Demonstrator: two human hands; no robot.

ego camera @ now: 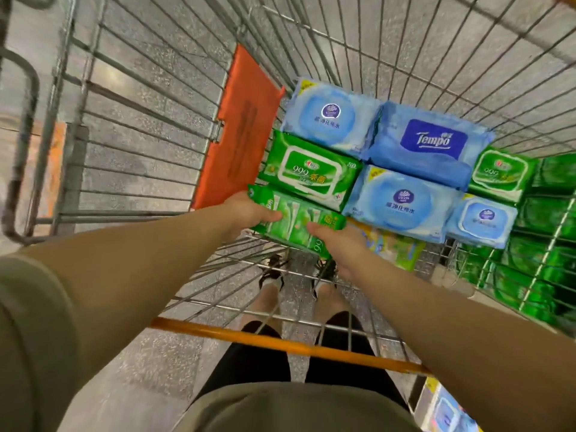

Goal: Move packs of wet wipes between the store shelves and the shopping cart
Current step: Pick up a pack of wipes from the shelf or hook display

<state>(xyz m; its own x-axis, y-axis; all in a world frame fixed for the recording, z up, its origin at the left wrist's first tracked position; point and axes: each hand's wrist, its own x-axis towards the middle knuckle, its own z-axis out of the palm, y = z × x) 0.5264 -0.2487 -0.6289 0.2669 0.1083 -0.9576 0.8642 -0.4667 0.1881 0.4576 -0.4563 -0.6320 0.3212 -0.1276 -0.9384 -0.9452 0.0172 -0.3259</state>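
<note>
Head view:
Cart [162,126]: wire basket seen from above, with an orange flap [240,129] lying against its left wall and the orange handle [280,341] near the person's body.
Packs in cart: six lie flat in a tidy block on the cart floor: top blue pack [330,115], Tempo pack [431,141], green 999 pack [308,171], middle blue pack [402,202], small green pack [500,173], small blue pack [483,221]. They touch one another edge to edge.
Yellow-green pack [392,247]: partly hidden under the blue ones, so a lower layer seems to exist; how many lie there I cannot tell.
Held pack [296,221]: long green pack, just in front of the 999 pack, at the near edge of the block, tilted a little and not clearly resting on the floor.
Left hand [246,212]: curled round the pack's left end, thumb on top.
Right hand [336,241]: closed on the pack's right end, fingers underneath.
Shelf stock [545,244]: rows of green packs show through the cart's right wall, outside the basket.
Progress: judged midway; several packs are in the cart already, one is in hand. Whether this pack is going in or coming out cannot be told from one moment.
Left to do: set down or lift out the held pack, then carry on with the rest.
</note>
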